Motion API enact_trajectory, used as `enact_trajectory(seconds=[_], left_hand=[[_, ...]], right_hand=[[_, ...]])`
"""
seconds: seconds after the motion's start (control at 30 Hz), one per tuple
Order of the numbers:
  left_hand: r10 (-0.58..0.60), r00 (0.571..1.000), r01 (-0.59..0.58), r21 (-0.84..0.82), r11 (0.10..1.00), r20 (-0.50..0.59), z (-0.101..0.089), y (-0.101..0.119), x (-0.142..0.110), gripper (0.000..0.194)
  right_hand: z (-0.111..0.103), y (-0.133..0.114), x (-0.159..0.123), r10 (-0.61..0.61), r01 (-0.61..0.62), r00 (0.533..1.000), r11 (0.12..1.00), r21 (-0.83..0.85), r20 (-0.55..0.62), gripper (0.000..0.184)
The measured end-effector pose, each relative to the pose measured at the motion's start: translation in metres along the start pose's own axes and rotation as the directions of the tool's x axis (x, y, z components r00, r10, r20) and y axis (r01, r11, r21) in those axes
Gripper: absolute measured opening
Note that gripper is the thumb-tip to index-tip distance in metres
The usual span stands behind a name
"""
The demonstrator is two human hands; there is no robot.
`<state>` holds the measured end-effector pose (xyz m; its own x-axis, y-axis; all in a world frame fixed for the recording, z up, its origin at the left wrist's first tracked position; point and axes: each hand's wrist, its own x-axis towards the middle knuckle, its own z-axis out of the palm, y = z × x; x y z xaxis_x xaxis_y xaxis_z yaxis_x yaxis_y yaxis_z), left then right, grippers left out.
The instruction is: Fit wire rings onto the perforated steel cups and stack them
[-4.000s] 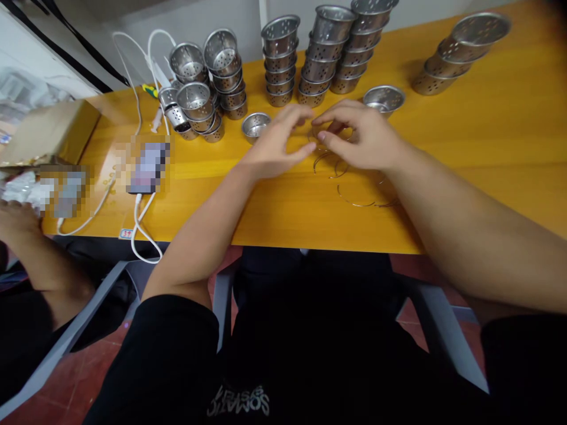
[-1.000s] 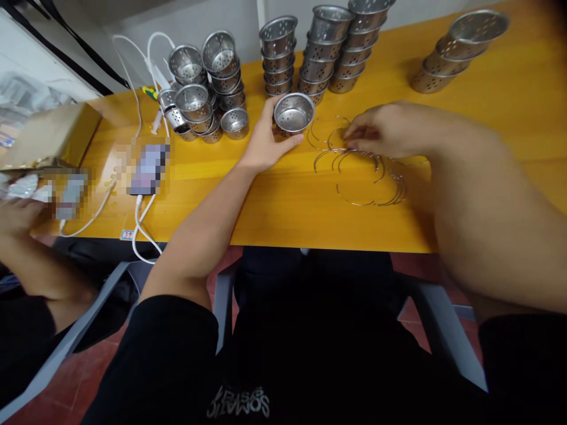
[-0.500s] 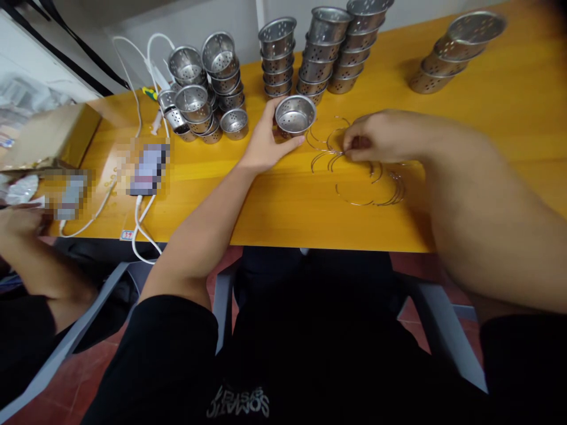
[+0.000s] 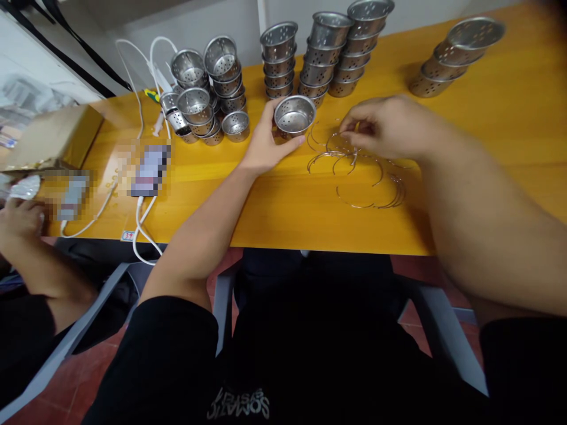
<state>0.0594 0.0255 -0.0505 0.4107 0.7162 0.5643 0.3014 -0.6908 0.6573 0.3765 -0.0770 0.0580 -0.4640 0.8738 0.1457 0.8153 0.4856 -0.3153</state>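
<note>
My left hand (image 4: pixel 268 141) is closed round the side of a small perforated steel cup (image 4: pixel 295 115), whose mouth faces up towards me. To its right, my right hand (image 4: pixel 372 127) pinches a thin curved wire above a loose tangle of similar curved wires (image 4: pixel 358 162). The fingertips partly hide the held wire. More bent wires (image 4: pixel 396 192) lie nearer the table's front edge. Just left of my left hand stands a single perforated cup (image 4: pixel 235 126).
Stacks of perforated cups (image 4: pixel 316 74) line the back of the wooden table (image 4: pixel 274 218), with another leaning stack (image 4: pixel 456 56) at right. A phone (image 4: pixel 150 170) with white cables and a cardboard box (image 4: pixel 55 139) are on the left. Another person's hand (image 4: pixel 20 221) rests there.
Since the earliest frame, my left hand has taken hold of a cup, and the single cup stands farther left. Lately my right hand has lifted slightly, and some wires have shifted.
</note>
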Motion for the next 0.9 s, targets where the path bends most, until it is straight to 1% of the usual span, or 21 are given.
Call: enact_trajectory(seconds=[0.13,0.27,0.4,0.5,0.6,0.77,0.9], left_hand=[[-0.003,1.000,0.002,-0.034,0.999,-0.031,0.000,0.005,0.000,0.094],[-0.029,0.998,0.028,-0.025,0.999,-0.053,-0.004,0.012,0.001,0.104],[-0.040,0.994,0.042,0.026,0.999,-0.098,-0.004,0.006,0.002,0.101],[-0.017,0.998,0.020,0.049,0.999,-0.068,-0.004,0.000,0.003,0.103],[0.001,1.000,0.000,0.032,0.999,-0.031,-0.007,0.002,0.003,0.105],[0.010,0.999,-0.010,0.009,1.000,-0.035,-0.006,0.009,0.004,0.105],[-0.004,1.000,0.004,-0.007,1.000,-0.013,-0.002,0.008,0.006,0.097]], right_hand=[[-0.001,-0.003,0.000,0.016,-0.015,1.000,0.999,0.049,-0.026,0.028],[-0.003,-0.007,-0.001,0.032,-0.030,0.999,0.998,0.058,-0.035,0.035],[-0.004,-0.009,-0.001,0.033,-0.030,0.998,0.997,0.073,-0.049,0.034],[-0.001,-0.009,-0.001,0.042,-0.036,0.997,0.995,0.090,-0.071,0.030],[0.001,-0.008,0.000,0.074,-0.065,0.991,0.994,0.082,-0.113,0.027],[0.001,-0.009,-0.001,0.163,-0.149,0.968,0.985,0.084,-0.189,0.032],[0.002,-0.005,-0.001,0.193,-0.160,0.951,0.976,0.149,-0.242,0.034]])
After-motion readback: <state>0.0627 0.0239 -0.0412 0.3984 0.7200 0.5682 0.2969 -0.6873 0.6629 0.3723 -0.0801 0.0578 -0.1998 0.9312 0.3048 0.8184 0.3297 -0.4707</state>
